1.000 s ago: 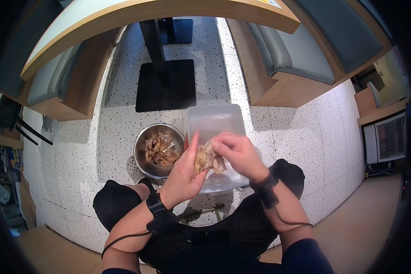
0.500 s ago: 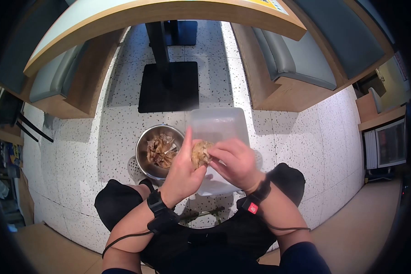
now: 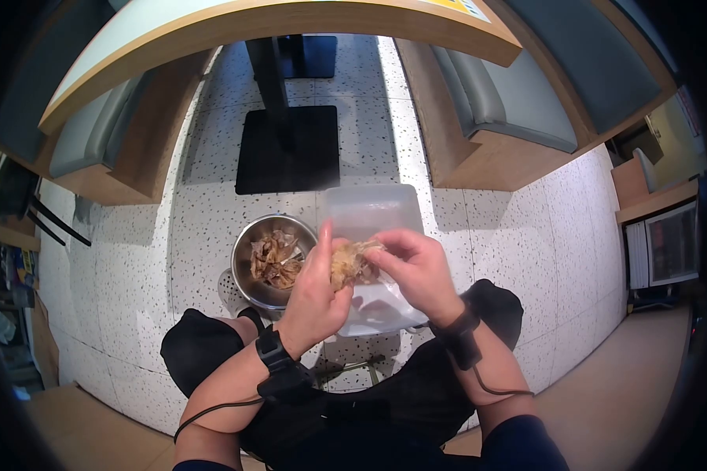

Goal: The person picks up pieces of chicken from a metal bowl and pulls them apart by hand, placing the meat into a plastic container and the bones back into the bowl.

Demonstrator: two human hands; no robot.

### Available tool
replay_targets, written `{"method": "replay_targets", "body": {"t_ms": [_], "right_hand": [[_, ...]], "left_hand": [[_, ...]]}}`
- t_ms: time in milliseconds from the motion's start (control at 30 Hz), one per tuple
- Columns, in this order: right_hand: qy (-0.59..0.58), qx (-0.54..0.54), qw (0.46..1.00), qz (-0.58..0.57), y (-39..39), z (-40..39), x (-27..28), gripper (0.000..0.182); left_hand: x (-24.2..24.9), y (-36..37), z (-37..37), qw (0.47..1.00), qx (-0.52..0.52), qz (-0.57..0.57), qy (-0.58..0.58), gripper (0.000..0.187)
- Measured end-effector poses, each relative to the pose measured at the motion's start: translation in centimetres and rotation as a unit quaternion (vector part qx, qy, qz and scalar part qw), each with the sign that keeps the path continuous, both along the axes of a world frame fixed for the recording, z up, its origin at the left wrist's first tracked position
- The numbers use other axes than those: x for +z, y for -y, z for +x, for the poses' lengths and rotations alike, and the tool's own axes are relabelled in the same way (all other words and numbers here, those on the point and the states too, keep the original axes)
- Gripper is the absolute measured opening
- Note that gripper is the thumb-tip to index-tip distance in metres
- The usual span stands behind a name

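A ragged, yellowish-tan clump (image 3: 344,264), whose kind I cannot make out, is held between my hands above a translucent plastic tub (image 3: 369,206). My left hand (image 3: 316,292) cups the clump from the left, its thumb closed against the lower side. From the right, my right hand (image 3: 418,271) pinches a loose, stringy part of it between thumb and fingers. Left of my left hand stands a round steel bowl (image 3: 243,279) with several crumpled brown pieces (image 3: 273,259) inside. My hands hide part of the tub.
The wooden table edge (image 3: 291,17) curves across the top of the view, above a black pedestal base (image 3: 287,149). Grey padded benches (image 3: 518,102) flank the speckled tile floor (image 3: 196,228). My black-clad knees (image 3: 200,349) are on both sides of the bowl and tub.
My right hand has shifted slightly right and turned, drawing part of the clump outward so it looks longer and looser. My left hand keeps its hold almost in place.
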State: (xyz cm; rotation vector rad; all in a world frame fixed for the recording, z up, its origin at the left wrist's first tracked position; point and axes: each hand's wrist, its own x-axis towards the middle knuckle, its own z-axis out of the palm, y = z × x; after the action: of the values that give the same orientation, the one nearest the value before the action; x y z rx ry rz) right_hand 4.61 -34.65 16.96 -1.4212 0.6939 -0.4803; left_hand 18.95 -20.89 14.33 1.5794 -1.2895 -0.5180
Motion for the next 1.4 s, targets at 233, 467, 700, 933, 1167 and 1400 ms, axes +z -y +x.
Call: {"method": "replay_targets", "body": {"t_ms": [233,467,700,933,1167,1400], "right_hand": [[-0.013,0.014,0.945,-0.328,0.5,0.0,1.3,0.041],[0.015,0.082,0.862,-0.5,1.4,-0.3,0.5,0.046],[0.017,0.087,0.849,-0.521,1.4,-0.5,0.7,0.044],[0.017,0.116,0.857,-0.502,1.6,-0.6,0.8,0.044],[0.012,0.115,0.929,-0.353,1.5,-1.0,1.4,0.042],[0.019,0.115,0.93,-0.349,1.9,-1.5,1.5,0.041]], "left_hand": [[1.3,0.8,0.1,0.912,0.052,0.102,-0.393,0.092],[0.8,0.5,1.0,0.806,0.022,0.03,-0.591,0.091],[1.4,0.3,0.7,0.794,-0.001,0.053,-0.605,0.092],[0.6,0.1,1.3,0.823,-0.035,0.044,-0.565,0.096],[1.0,-0.1,1.1,0.931,-0.057,-0.005,-0.36,0.091],[1.6,0.0,1.3,0.953,-0.065,0.019,-0.297,0.067]]}}
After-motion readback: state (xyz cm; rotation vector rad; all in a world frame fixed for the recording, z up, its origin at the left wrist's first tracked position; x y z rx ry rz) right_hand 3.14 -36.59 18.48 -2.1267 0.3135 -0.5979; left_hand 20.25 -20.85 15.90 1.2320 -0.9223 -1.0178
